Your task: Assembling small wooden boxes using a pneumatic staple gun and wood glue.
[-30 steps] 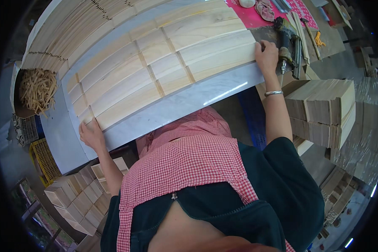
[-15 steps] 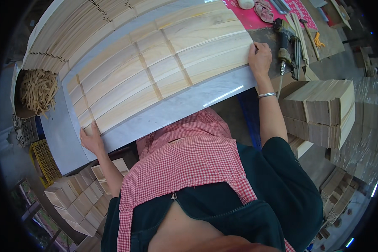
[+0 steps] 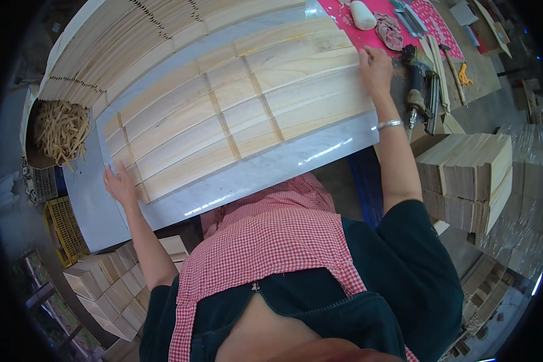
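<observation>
Several pale wooden boards (image 3: 235, 102) lie side by side, their grooves lined up into cross bands. They rest on a grey marble-look tabletop (image 3: 338, 139). At their left ends is my left hand (image 3: 122, 183), fingers stretched out and apart, beside the nearer boards. My right hand (image 3: 377, 71) is at the opposite ends, its fingers loosely bent and apart against the farther boards' edge. Neither hand is wrapped around a board. Whether the left fingertips press on the wood I cannot tell.
Behind the boards stands a long stack of notched strips (image 3: 127, 48). A box of wood shavings (image 3: 63, 130) is at the left. On the right lie a nail gun (image 3: 419, 84), a white bottle (image 3: 362, 15) and a hammer (image 3: 452, 72). Wood blocks (image 3: 464, 169) are piled below.
Both hands have slid farther from my body along the board ends. The left fingers have spread and come off the nearest corner; the right fingers have loosened. The view has shifted slightly.
</observation>
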Demonstrator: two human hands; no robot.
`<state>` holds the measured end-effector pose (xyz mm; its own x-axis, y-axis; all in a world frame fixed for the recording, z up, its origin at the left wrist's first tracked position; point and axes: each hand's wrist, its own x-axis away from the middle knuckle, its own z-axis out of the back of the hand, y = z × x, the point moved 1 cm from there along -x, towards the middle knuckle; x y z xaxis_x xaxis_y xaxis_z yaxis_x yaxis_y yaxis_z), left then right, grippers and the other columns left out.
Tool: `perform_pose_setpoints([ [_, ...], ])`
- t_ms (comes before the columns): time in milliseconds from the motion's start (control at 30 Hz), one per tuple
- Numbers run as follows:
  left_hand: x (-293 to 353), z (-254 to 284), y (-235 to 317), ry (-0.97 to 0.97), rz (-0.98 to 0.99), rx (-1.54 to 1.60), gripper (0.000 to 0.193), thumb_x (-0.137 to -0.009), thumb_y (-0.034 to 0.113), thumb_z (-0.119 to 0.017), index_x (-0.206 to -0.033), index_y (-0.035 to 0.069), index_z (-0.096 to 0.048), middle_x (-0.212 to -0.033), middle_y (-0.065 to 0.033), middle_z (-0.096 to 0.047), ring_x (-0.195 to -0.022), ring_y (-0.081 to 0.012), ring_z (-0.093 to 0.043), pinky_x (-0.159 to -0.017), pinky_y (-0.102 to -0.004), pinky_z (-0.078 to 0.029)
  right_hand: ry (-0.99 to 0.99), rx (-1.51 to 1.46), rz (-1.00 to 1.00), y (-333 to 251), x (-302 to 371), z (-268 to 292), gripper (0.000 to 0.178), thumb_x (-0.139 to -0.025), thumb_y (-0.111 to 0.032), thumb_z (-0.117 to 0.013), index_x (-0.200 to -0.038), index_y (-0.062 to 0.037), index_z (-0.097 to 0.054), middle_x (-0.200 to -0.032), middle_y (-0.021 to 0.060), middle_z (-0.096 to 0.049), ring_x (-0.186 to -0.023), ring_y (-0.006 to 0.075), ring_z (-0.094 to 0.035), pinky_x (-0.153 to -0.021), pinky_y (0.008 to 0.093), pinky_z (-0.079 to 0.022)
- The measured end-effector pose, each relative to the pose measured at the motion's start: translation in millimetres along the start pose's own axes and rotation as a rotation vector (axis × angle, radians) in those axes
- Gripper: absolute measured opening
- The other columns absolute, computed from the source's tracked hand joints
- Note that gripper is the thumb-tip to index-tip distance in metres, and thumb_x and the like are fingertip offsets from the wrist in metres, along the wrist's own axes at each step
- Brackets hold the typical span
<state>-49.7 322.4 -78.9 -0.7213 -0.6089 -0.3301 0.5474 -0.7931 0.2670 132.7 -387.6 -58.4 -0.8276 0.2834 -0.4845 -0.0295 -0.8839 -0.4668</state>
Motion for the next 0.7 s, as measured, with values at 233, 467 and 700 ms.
perform_pose_setpoints([
  [233,-104.0,-58.5,-0.6,-0.169,0.083,0.084,0.064,-0.096,0.054,-0.055,-0.137,0.005,-0.06,-0.143,-0.0226,-0.055,-0.13,-0.0424,-0.049,-0.106,-0.0528,-0.041,-0.176,0.015,-0.074,-34.5,-56.2,-56.8,0.027,-0.092,-0.024,-0.062,-0.099,-0.0019,-0.076,-0.107,0.0193,-0.069,-0.093,0.0409,-0.063,-0.083,0.0468,-0.053],
  [467,-83.7,-43.3,68.0,-0.086,0.17,-0.059,0.063,-0.094,0.057,-0.054,-0.136,0.01,-0.063,-0.137,-0.0194,-0.059,-0.124,-0.043,-0.052,-0.103,-0.0521,-0.043,-0.058,0.08,-0.009,-38.4,-47.2,-65.4,0.023,-0.092,-0.018,-0.061,-0.096,-0.0017,-0.076,-0.103,0.0202,-0.067,-0.092,0.0413,-0.061,-0.082,0.0464,-0.053],
  [700,-78.2,-48.5,53.9,-0.042,0.079,-0.012,0.061,-0.094,0.058,-0.053,-0.135,0.014,-0.064,-0.137,-0.0171,-0.06,-0.123,-0.0432,-0.052,-0.102,-0.0529,-0.043,0.019,0.057,0.05,-35.0,-43.0,-74.1,0.022,-0.091,-0.016,-0.059,-0.096,-0.0017,-0.075,-0.103,0.02,-0.066,-0.091,0.0408,-0.06,-0.082,0.0472,-0.053],
])
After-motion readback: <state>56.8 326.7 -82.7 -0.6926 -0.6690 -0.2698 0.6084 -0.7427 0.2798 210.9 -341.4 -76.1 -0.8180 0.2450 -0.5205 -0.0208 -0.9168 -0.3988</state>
